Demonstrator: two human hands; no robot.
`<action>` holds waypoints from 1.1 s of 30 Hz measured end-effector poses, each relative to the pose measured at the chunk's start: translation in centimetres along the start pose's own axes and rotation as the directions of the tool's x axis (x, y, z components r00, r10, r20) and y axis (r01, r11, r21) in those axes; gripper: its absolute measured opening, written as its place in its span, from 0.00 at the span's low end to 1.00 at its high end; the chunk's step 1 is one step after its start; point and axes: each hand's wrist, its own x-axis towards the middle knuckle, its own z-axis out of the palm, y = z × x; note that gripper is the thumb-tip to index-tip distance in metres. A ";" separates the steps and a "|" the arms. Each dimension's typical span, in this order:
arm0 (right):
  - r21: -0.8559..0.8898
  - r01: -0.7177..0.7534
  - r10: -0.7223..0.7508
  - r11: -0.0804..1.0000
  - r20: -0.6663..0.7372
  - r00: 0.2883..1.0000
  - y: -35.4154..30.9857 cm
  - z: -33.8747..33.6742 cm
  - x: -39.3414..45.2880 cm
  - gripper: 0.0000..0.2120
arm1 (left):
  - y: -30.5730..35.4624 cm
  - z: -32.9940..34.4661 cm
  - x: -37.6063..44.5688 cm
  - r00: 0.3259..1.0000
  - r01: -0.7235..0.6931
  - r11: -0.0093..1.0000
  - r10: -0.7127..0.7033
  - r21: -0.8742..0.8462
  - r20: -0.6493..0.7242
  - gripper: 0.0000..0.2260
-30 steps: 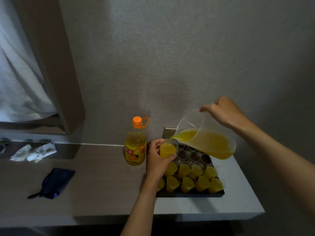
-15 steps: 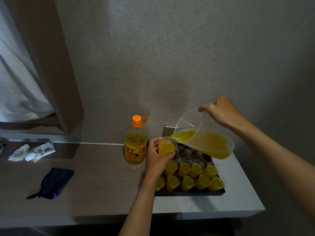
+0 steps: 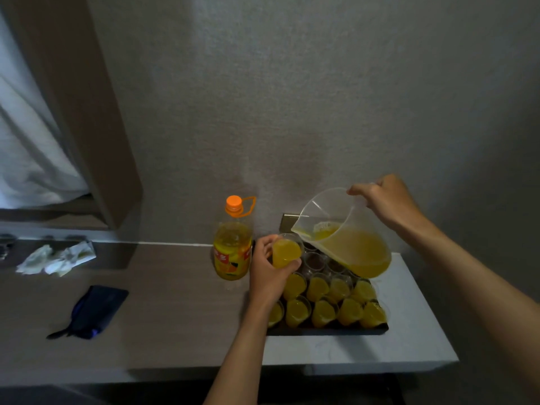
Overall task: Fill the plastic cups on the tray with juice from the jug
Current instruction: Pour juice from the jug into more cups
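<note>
Jug (image 3: 347, 241), clear plastic, tilted, half full of orange juice.

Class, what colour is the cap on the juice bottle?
Orange; the cap shows best in the head view.

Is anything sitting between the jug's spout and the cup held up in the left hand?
Nothing visible. The jug, tilted by the right hand, has its spout right at the rim of the cup that the left hand holds above the tray.
</note>
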 end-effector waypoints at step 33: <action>0.783 -0.085 0.460 0.617 -0.271 0.846 8.8 4.2 -4.0 0.16 | -2.3 1.3 4.6 0.996 -0.084 0.956 0.081 0.281 0.024 0.37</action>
